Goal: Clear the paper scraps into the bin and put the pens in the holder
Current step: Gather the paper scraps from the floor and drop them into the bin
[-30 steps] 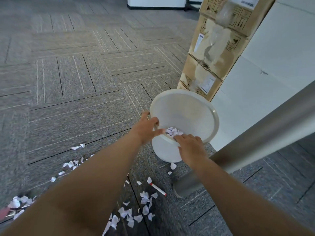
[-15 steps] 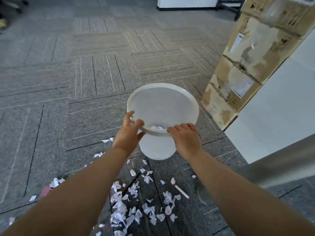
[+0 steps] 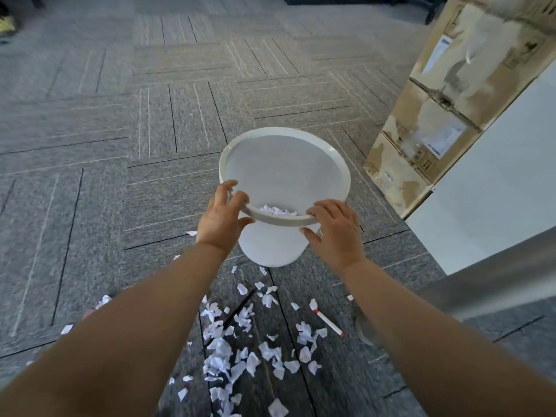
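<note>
Head view: a person's 2 bare forearms reach down to a white plastic bin (image 3: 270, 248) on grey carpet (image 3: 120, 145).
Left hand (image 3: 222, 218): grip clamped on the near-left rim, fingers over the lip, thumb underneath.
Right hand (image 3: 334, 233): grip clamped on the near-right rim in the same way.
Bin position: mouth up, well out in front of the person, near a stack of cardboard boxes (image 3: 436, 115); whether its base rests on the carpet cannot be told.
Bin contents: a small heap of scraps (image 3: 276, 210) at the bottom, with bare wall above it.
Left on the floor: most of the paper scraps (image 3: 222, 356), thick between the forearms and thinner toward the bin.
Pens: 1 white pen (image 3: 328, 322) with red ends lies just beside the right forearm; 1 thin dark pen (image 3: 239, 307) lies among the scraps. No holder is in view.
Handling, bin: likely light and thin-walled, so a 2-handed hold on the stiff rim looks right.
Handling, scraps: featherweight and limp, probably best gathered in handfuls.
Handling, pens: rigid and smooth, apt to roll; take each by the barrel.
Right edge: a metal tube (image 3: 496, 287) slants across the frame.
</note>
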### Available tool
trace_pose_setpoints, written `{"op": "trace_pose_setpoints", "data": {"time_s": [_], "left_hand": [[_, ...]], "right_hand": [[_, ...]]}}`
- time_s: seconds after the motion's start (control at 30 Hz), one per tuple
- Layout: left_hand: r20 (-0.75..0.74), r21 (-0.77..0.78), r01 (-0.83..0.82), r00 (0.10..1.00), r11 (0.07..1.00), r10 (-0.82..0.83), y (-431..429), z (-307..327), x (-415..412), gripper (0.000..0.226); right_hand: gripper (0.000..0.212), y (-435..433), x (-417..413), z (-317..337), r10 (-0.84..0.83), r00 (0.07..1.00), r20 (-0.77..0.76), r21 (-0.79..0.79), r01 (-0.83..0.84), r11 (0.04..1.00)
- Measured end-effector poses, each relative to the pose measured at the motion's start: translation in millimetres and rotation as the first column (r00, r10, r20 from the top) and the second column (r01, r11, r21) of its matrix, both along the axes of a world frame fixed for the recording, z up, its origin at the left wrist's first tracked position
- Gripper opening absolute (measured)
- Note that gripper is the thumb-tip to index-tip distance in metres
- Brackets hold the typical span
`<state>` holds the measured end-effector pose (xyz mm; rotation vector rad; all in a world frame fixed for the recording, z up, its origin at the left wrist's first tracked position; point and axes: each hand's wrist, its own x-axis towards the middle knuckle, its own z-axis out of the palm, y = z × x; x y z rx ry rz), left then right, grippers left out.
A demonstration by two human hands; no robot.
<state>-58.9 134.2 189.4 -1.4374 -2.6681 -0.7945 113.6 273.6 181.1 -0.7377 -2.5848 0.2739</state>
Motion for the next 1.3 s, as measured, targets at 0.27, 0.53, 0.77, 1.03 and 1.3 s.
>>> {"op": "trace_pose_setpoints", "data": {"time_s": [0.27, 0.53, 0.77, 1.03, 1.3], "left_hand": [[-0.015, 0.022, 0.003, 1.0, 1.0, -0.003, 0.2, -0.8, 1.5, 0.043], [0.196, -0.152, -0.25, 0.94, 0.956, 0.278, -51.5, -84.8, 36.1, 0.103], [0.189, -0.604, 0.103, 0.982, 0.79, 0.016, -77.2, -161.5, 78.7, 0.074], [0.143, -0.717, 0.252, 0.966, 0.65, -0.217, -83.0, -182.3, 89.4, 0.065], [0.057, -0.668, 0.199, 0.974, 0.717, -0.218, -107.2, -206.4, 98.7, 0.066]], "right_hand": [[0.056, 1.2, 16.5, -10.9, -0.075, 0.99, -0.121, -0.097, 0.064, 0.993], [0.054, -2.8, 55.5, -104.3, -0.197, 0.936, 0.293, -0.452, 0.317, 0.834], [0.068, 0.6, 69.4, -171.5, -0.222, 0.692, 0.687, -0.366, 0.593, 0.717], [0.055, -0.5, 71.3, -189.4, -0.335, 0.721, 0.606, -0.342, 0.617, 0.709], [0.049, -63.1, 64.1, -189.9, 0.01, 0.975, 0.22, -0.589, 0.125, 0.799]]}}
